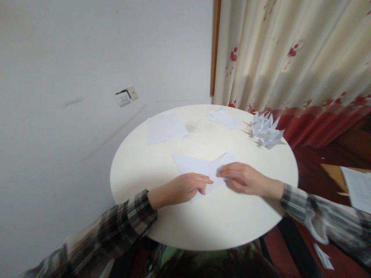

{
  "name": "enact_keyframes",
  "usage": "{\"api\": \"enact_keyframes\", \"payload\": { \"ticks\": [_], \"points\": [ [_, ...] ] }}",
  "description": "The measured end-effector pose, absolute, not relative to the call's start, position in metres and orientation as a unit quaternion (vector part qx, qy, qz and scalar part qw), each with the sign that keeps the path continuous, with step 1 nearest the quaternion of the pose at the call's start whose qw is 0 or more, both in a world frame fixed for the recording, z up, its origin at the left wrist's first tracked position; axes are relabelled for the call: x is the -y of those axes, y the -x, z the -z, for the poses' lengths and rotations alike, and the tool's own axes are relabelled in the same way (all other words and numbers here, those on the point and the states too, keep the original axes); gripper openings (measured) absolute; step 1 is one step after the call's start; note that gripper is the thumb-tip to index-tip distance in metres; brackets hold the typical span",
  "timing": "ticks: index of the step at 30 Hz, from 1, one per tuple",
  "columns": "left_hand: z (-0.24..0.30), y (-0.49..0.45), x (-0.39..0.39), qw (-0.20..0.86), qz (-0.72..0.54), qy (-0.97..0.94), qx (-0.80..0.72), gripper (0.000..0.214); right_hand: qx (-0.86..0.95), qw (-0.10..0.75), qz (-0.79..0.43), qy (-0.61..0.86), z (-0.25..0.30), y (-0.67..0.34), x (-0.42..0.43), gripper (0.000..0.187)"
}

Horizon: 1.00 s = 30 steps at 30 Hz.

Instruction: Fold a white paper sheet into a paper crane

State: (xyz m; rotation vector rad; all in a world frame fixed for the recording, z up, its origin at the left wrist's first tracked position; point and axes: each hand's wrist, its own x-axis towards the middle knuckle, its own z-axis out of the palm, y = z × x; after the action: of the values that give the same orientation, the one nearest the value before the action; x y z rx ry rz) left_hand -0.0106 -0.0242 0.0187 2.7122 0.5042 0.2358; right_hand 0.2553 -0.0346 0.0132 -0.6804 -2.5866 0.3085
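1. Table [139, 170] right in front of me; working sheet [194, 166] on its near half.
2. My left hand [188, 187] on the sheet's left part, my right hand [246, 177] at its right.
3. Behind that: large sheet [165, 128] back left, small papers [226, 117] at the back, right of it.
4. Folded papers [266, 131] near the right edge, beyond my right hand.
5. Wall [72, 58] behind and left, curtain [290, 58] behind right.

white table [203, 229] | creased paper [197, 166], centre | sheet [166, 129], far left | small papers [228, 120], far edge | folded pieces [266, 132], right
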Motion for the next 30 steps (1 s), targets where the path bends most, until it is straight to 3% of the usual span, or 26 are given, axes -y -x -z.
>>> {"api": "enact_keyframes", "payload": {
  "ticks": [4,10,21,30],
  "points": [
    [-0.009,0.015,0.016,0.08,-0.122,-0.953,-0.265,0.025,0.948,0.189,-0.109,0.233,-0.011,-0.251,0.036,0.031],
    [0.001,0.018,0.001,-0.015,-0.074,-0.954,-0.291,0.047,0.964,0.132,-0.052,0.227,-0.021,-0.235,0.036,0.037],
    [0.003,0.021,-0.026,0.013,-0.076,-0.946,-0.316,0.038,0.977,0.089,0.04,0.188,-0.028,-0.207,0.018,0.035],
    [-0.001,0.02,-0.021,-0.004,-0.061,-0.946,-0.319,0.042,0.978,0.086,0.006,0.191,-0.031,-0.216,0.024,0.031]
  ]
}}
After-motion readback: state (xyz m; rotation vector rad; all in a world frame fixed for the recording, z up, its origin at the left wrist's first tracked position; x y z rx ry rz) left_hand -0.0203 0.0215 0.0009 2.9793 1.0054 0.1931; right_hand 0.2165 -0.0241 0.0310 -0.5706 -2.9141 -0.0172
